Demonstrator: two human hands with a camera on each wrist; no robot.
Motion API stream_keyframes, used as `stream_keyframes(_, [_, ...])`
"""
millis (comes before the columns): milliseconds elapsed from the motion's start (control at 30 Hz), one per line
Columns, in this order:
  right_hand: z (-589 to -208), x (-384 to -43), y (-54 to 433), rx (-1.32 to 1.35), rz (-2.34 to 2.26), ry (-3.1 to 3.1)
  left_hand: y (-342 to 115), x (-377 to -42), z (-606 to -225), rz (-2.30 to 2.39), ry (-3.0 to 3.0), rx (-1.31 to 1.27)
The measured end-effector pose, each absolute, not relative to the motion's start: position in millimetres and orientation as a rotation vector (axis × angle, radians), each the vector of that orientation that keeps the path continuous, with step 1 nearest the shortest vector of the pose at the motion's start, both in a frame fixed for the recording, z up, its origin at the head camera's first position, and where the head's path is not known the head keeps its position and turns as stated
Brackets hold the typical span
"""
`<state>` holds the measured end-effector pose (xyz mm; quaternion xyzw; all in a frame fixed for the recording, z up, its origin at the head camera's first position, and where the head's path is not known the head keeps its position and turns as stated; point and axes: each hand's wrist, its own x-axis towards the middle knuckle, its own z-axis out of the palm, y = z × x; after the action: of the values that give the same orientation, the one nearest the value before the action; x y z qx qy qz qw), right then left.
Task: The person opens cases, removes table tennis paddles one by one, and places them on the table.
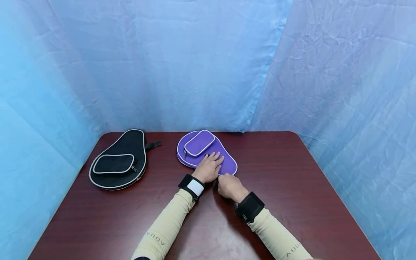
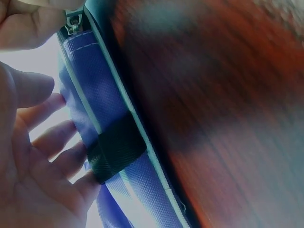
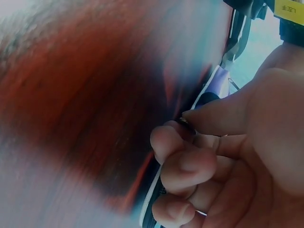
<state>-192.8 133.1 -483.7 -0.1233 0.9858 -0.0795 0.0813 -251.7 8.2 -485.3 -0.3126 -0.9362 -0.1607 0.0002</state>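
A purple paddle case with white piping and a small front pocket lies at the table's far edge. My left hand rests flat on its lower side, fingers spread. In the left wrist view, that hand lies along the case's side wall, by a black strap. My right hand is at the narrow end, fingers curled. Thumb and index finger pinch a small dark zipper pull in the right wrist view, mostly hidden by the fingers. A metal zipper slider shows beside the right fingertips.
A black paddle case with pale piping, a front pocket and a short strap lies to the left on the dark red wooden table. Blue cloth curtains hang behind and at both sides.
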Motion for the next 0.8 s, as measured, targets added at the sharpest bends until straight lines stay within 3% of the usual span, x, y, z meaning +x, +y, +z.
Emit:
stream_keyframes(567, [-464, -216, 150, -0.54, -0.516, 2.987, -12, -251, -478, -0.57, -2.864, -0.916])
stream_keyframes(800, [-449, -247, 193, -0.38, -0.625, 3.018, -29, -250, -473, -0.595, -2.831, -0.88])
